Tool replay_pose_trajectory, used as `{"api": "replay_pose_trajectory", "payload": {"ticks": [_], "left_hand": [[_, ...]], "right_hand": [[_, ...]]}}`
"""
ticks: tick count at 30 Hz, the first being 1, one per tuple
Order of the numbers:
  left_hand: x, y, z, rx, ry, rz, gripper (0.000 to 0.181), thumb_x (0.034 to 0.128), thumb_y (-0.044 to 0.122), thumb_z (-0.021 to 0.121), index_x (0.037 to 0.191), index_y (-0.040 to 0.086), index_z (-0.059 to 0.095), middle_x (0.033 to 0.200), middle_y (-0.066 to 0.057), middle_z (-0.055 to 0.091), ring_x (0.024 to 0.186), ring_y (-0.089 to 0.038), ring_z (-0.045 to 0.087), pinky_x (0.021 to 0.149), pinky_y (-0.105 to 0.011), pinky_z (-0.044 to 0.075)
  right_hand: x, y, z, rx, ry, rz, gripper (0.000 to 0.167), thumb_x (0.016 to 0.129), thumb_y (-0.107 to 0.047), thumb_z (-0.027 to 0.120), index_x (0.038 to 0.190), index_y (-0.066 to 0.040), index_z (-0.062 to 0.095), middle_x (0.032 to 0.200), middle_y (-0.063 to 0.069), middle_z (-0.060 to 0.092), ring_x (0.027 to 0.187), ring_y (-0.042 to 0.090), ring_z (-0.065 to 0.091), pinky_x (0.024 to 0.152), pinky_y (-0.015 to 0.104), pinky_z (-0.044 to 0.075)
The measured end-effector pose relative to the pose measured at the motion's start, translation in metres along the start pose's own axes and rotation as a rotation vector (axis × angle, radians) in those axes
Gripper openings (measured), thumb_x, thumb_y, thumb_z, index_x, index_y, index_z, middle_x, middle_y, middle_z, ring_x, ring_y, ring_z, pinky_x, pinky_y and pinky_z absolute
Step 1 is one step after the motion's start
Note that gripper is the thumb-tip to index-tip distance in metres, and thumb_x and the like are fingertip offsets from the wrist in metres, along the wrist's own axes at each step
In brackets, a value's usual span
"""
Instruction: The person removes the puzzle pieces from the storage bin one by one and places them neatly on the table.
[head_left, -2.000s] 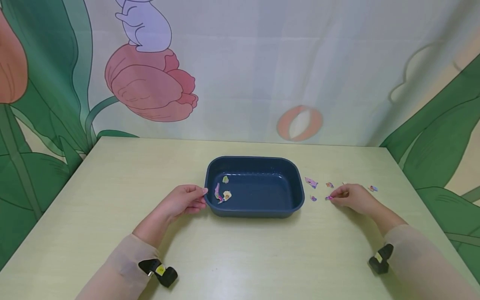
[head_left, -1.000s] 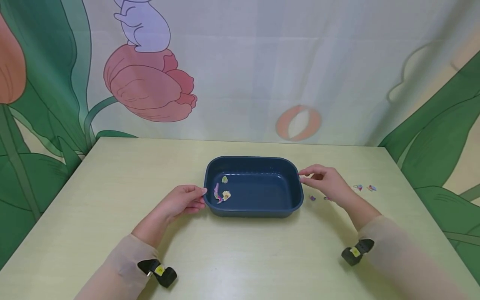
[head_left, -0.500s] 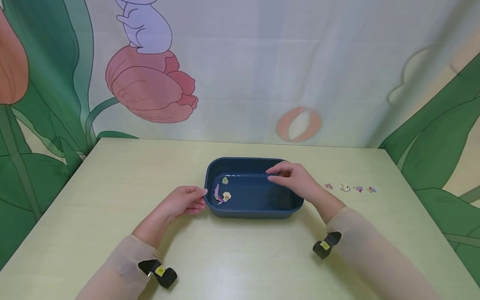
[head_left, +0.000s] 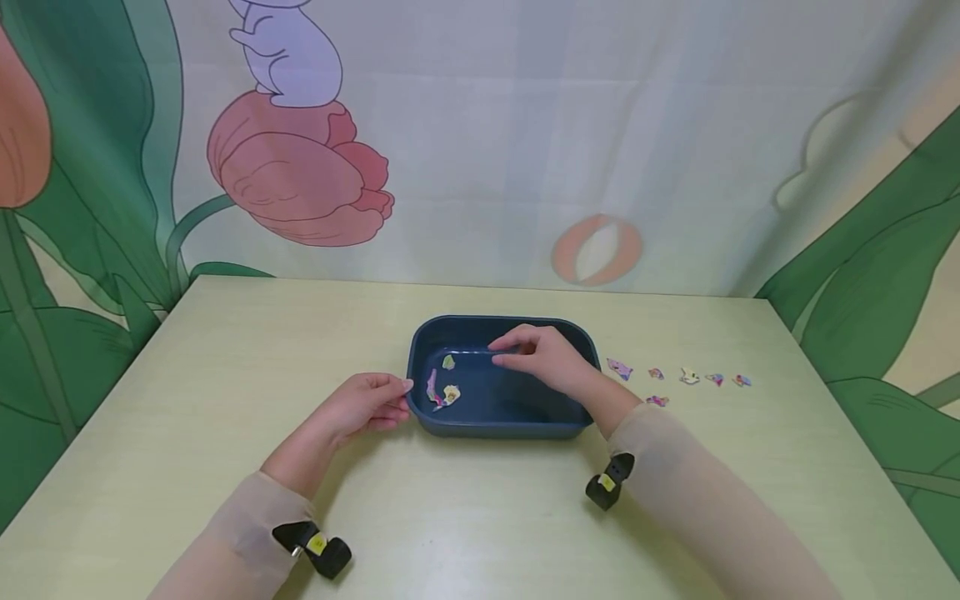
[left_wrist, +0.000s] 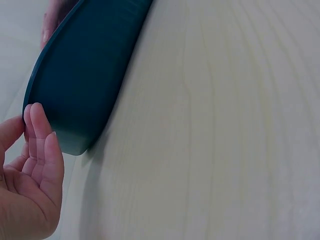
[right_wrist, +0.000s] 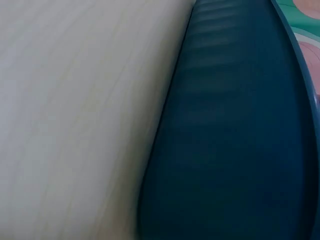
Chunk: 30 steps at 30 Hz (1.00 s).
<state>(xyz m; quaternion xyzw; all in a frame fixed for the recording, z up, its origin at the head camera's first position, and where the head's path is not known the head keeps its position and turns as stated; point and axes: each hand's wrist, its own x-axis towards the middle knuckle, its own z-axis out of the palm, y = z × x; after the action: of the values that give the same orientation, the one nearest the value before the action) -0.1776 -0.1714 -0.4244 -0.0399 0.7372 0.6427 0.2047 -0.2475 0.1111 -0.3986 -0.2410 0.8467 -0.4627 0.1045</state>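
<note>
Head view: your left hand (head_left: 377,398) pinches the navy tray (head_left: 498,429), likely steadying it; your right hand (head_left: 542,358) hovers over it, fingers parted, near colourful cutouts (head_left: 451,393) inside. Left wrist: your pinch straddles the rim (left_wrist: 37,72). Right wrist: no hand shows.

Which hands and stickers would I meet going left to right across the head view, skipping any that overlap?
Left hand, curved purple sticker in the tray, right hand, broad purple sticker on the table, cream-and-yellow sticker, small pink-and-blue sticker, rightmost sticker.
</note>
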Motion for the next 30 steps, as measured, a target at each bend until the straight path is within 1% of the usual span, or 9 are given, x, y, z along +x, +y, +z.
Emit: {"api": "replay_pose_trajectory", "payload": {"ticks": [3, 8, 14, 18, 23, 26, 30], "left_hand": [[-0.001, 0.000, 0.000, -0.001, 0.004, -0.007, 0.032, 0.0942, 0.024, 0.056, 0.102, -0.007, 0.058, 0.073, -0.004, 0.064, 0.067, -0.015, 0.063, 0.064, -0.023, 0.053], [-0.001, 0.000, 0.000, 0.005, 0.009, -0.018, 0.035, 0.0940, 0.025, 0.057, 0.104, -0.008, 0.057, 0.074, -0.004, 0.064, 0.068, -0.015, 0.064, 0.064, -0.023, 0.053], [-0.001, 0.003, -0.001, -0.001, -0.011, 0.007, 0.035, 0.0942, 0.024, 0.056, 0.105, -0.009, 0.056, 0.074, -0.004, 0.064, 0.066, -0.012, 0.063, 0.062, -0.021, 0.053], [0.000, 0.003, 0.000, 0.009, -0.011, 0.009, 0.032, 0.0937, 0.024, 0.057, 0.104, -0.007, 0.057, 0.076, -0.005, 0.064, 0.067, -0.014, 0.064, 0.062, -0.022, 0.053], [0.002, 0.005, -0.001, 0.031, 0.005, 0.018, 0.032, 0.0937, 0.022, 0.058, 0.105, -0.008, 0.056, 0.076, -0.006, 0.064, 0.067, -0.016, 0.064, 0.062, -0.022, 0.053], [0.001, 0.006, -0.001, 0.028, -0.006, 0.018, 0.033, 0.0941, 0.021, 0.057, 0.106, -0.010, 0.054, 0.074, -0.005, 0.063, 0.066, -0.015, 0.063, 0.061, -0.021, 0.052], [0.000, 0.006, -0.002, 0.024, -0.026, 0.019, 0.032, 0.0942, 0.021, 0.057, 0.105, -0.009, 0.054, 0.074, -0.004, 0.063, 0.066, -0.014, 0.062, 0.062, -0.022, 0.053]], "right_hand": [[0.007, -0.003, 0.007, 0.006, -0.015, 0.002, 0.026, 0.084, -0.023, 0.070, 0.106, -0.009, 0.070, 0.097, 0.000, 0.063, 0.073, 0.022, 0.048, 0.061, 0.029, 0.042], [0.017, -0.010, 0.017, 0.004, -0.036, 0.012, 0.025, 0.084, -0.023, 0.071, 0.105, -0.010, 0.071, 0.097, -0.001, 0.063, 0.075, 0.021, 0.049, 0.063, 0.028, 0.044], [0.025, -0.015, 0.025, -0.020, -0.048, 0.007, 0.024, 0.083, -0.023, 0.071, 0.104, -0.011, 0.071, 0.097, -0.001, 0.064, 0.074, 0.020, 0.050, 0.063, 0.027, 0.044], [0.029, -0.015, 0.028, -0.026, -0.044, 0.023, 0.024, 0.083, -0.022, 0.072, 0.104, -0.011, 0.071, 0.097, -0.001, 0.064, 0.074, 0.019, 0.052, 0.064, 0.026, 0.046], [0.036, -0.015, 0.032, -0.050, -0.040, 0.025, 0.024, 0.083, -0.022, 0.072, 0.104, -0.011, 0.071, 0.098, 0.000, 0.064, 0.074, 0.018, 0.053, 0.064, 0.026, 0.047], [0.040, -0.014, 0.035, -0.059, -0.043, 0.019, 0.024, 0.083, -0.023, 0.071, 0.105, -0.012, 0.071, 0.099, 0.000, 0.064, 0.075, 0.018, 0.054, 0.066, 0.026, 0.048], [0.045, -0.009, 0.040, -0.048, -0.036, 0.015, 0.025, 0.083, -0.020, 0.072, 0.106, -0.011, 0.071, 0.097, 0.002, 0.063, 0.073, 0.016, 0.054, 0.064, 0.024, 0.047]]}}
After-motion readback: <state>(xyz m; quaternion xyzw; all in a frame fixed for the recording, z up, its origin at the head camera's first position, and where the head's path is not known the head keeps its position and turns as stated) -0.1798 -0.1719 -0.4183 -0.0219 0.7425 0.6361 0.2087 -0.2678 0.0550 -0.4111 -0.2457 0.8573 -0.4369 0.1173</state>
